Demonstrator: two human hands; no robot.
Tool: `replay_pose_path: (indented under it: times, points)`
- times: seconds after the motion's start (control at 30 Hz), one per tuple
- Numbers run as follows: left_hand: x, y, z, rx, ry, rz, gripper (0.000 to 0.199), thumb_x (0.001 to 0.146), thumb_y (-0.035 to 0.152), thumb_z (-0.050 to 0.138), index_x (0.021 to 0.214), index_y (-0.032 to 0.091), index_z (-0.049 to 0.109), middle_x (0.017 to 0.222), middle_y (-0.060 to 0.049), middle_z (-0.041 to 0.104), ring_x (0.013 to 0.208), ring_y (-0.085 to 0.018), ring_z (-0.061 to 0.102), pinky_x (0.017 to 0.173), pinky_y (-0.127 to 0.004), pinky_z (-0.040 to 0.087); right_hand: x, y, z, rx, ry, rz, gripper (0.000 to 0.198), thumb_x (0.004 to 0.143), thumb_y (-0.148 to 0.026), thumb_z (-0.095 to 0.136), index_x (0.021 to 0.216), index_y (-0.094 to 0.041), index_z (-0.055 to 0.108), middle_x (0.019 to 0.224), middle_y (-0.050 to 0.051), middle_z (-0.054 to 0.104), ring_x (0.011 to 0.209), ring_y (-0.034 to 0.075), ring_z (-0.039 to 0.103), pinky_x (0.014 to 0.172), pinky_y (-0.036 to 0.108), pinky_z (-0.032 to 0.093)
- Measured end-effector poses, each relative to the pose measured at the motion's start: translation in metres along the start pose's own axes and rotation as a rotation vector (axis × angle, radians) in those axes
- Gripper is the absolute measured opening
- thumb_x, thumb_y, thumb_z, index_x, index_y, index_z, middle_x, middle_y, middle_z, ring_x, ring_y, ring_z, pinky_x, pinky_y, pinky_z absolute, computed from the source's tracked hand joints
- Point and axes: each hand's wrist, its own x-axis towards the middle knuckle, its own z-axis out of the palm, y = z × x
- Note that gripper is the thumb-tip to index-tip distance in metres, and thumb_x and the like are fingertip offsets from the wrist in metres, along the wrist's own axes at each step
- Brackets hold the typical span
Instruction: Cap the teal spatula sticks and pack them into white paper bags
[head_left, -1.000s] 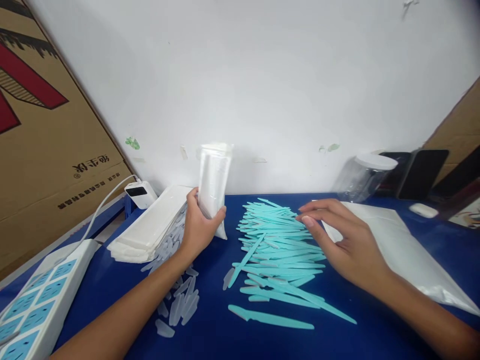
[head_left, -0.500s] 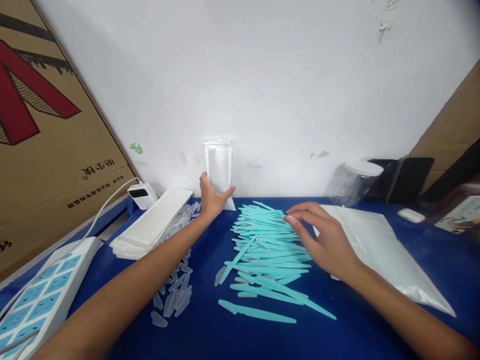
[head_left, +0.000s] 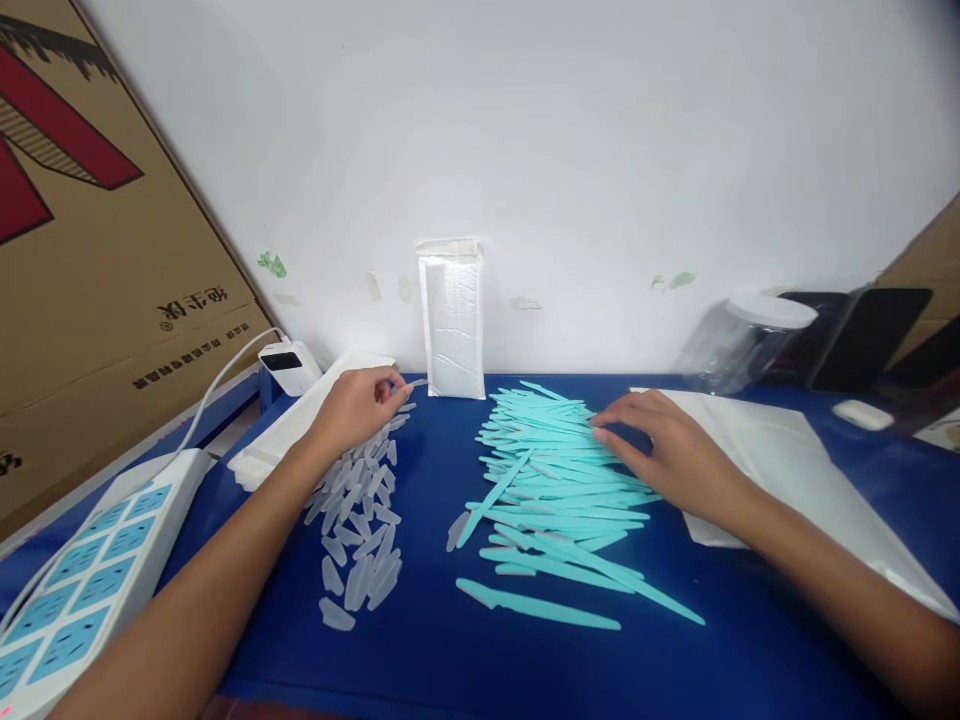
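My left hand [head_left: 360, 405] pinches a small translucent blade cap [head_left: 419, 382] between thumb and forefinger, above the far end of a pile of similar caps [head_left: 364, 500]. Beside it, a white padded envelope [head_left: 455, 325] stands upright against the wall. Teal eyebrow razors [head_left: 555, 475] lie heaped in the middle, handles mostly pointing right. At the heap's right edge, my right hand [head_left: 664, 440] has its thumb and fingertips drawn together on a razor's end; the fingers partly hide it.
Flat white envelopes [head_left: 262, 440] lie left of the caps, near a white charger [head_left: 291, 368] and a power strip [head_left: 112, 570]. A white plastic bag [head_left: 795, 480] lies under my right forearm. A clear jar [head_left: 739, 340], dark phones [head_left: 870, 340] and an earbud case [head_left: 862, 414] stand right.
My left hand has let go of the padded envelope, which now stands alone, and moved left to the caps, taking one. My right hand stays by the razors; the view has shifted slightly.
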Motion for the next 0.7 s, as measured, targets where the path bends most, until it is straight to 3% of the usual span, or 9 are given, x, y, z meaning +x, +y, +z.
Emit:
replay_pose_path:
  times: [0.2, 0.37, 0.57, 0.7]
  points:
    - [-0.006, -0.025, -0.018, 0.126, -0.299, -0.020, 0.037, 0.091, 0.061, 0.068, 0.083, 0.026, 0.077, 0.072, -0.005, 0.067, 0.062, -0.024, 0.060, 0.058, -0.034, 0.036, -0.002, 0.011, 0.010, 0.026, -0.063, 0.005, 0.034, 0.105, -0.056, 0.067, 0.108, -0.026, 0.082, 0.108, 0.011, 0.080, 0.102, 0.031, 0.072, 0.098, 0.058, 0.055]
    - [-0.015, -0.028, -0.026, 0.106, -0.518, -0.086, 0.035, 0.081, 0.062, 0.076, 0.088, 0.028, 0.079, 0.075, -0.004, 0.069, 0.060, -0.024, 0.060, 0.056, -0.034, 0.037, -0.001, 0.018, 0.008, 0.029, -0.103, 0.011, 0.036, 0.104, -0.059, 0.067, 0.101, -0.026, 0.080, 0.102, 0.009, 0.079, 0.098, 0.031, 0.071, 0.099, 0.056, 0.053]
    - [-0.016, -0.032, -0.028, 0.153, -0.523, -0.132, 0.026, 0.083, 0.054, 0.073, 0.084, 0.028, 0.078, 0.077, -0.004, 0.069, 0.064, -0.025, 0.062, 0.058, -0.034, 0.037, -0.001, 0.019, 0.009, 0.036, -0.114, 0.038, 0.039, 0.106, -0.061, 0.063, 0.095, -0.026, 0.076, 0.101, 0.009, 0.078, 0.097, 0.030, 0.070, 0.097, 0.053, 0.052]
    - [-0.014, -0.027, -0.028, 0.146, -0.523, -0.115, 0.034, 0.088, 0.059, 0.071, 0.090, 0.027, 0.079, 0.078, -0.004, 0.069, 0.065, -0.024, 0.062, 0.061, -0.034, 0.039, 0.000, 0.015, 0.008, 0.038, -0.107, 0.064, 0.036, 0.109, -0.056, 0.058, 0.097, -0.026, 0.072, 0.102, 0.009, 0.076, 0.098, 0.031, 0.067, 0.092, 0.050, 0.051]
